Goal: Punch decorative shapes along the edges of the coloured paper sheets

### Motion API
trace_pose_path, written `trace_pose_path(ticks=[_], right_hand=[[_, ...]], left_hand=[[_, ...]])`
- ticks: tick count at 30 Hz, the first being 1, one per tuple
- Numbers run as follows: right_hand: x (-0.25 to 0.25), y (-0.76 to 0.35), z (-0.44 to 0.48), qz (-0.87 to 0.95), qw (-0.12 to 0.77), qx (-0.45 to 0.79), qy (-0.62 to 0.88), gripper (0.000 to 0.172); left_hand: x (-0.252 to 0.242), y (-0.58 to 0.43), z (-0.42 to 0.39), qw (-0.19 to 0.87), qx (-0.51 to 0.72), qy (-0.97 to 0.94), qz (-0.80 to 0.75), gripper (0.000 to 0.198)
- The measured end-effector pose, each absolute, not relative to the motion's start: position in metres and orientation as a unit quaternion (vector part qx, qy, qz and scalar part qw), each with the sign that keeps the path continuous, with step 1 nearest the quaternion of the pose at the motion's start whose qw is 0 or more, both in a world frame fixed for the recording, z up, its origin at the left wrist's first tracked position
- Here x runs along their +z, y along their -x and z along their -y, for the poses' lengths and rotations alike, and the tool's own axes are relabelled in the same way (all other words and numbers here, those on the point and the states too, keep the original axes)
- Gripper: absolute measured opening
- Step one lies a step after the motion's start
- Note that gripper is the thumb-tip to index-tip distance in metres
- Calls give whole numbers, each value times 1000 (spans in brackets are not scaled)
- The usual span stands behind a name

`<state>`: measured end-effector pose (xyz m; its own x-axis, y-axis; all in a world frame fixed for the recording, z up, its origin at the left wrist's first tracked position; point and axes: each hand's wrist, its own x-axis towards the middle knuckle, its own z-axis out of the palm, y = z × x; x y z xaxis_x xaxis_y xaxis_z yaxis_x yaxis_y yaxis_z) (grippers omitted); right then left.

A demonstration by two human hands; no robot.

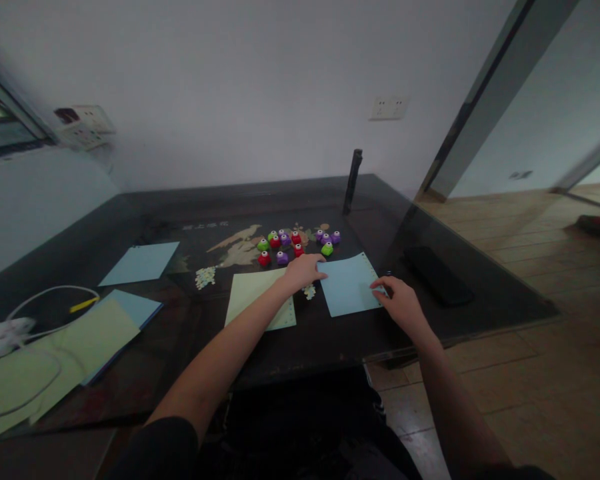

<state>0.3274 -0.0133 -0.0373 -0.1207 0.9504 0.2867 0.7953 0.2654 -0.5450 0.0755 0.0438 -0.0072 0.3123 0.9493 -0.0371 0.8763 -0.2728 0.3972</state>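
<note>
A light blue sheet of paper (pixel 351 288) with a row of small holes down its right edge lies on the dark table. My left hand (pixel 305 272) has its thumb and fingertips at the sheet's upper left edge. On the opposite side, my right hand (pixel 400 301) has bent fingers gripping the right edge. Under my left forearm lies a pale green sheet (pixel 250 288), partly covered. A small cluster of pale pieces (pixel 309 291) shows between the two sheets. Just beyond my left hand stand several red, green and purple toys (pixel 285 241) with eye-like tops.
More pale pieces (pixel 205 277) lie left of the green sheet. Another blue sheet (pixel 141 263) and stacked papers (pixel 95 337) lie at the left, beside a white power strip (pixel 7 333) and cable. A dark pouch-like object (pixel 437 275) lies right; a black post (pixel 353 180) stands behind.
</note>
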Motion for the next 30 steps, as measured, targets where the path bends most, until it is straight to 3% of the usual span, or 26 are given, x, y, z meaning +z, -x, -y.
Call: trace_pose_path(ticks=[22,30], right_hand=[[-41,-327,14,751,283,103,587,16],[-50,-326,15,749,315,32,583,19]], left_hand=[[-9,-74,-46,174,100,-795,-573,44],[-9,-73,-46,165,88,-796,-576,47]])
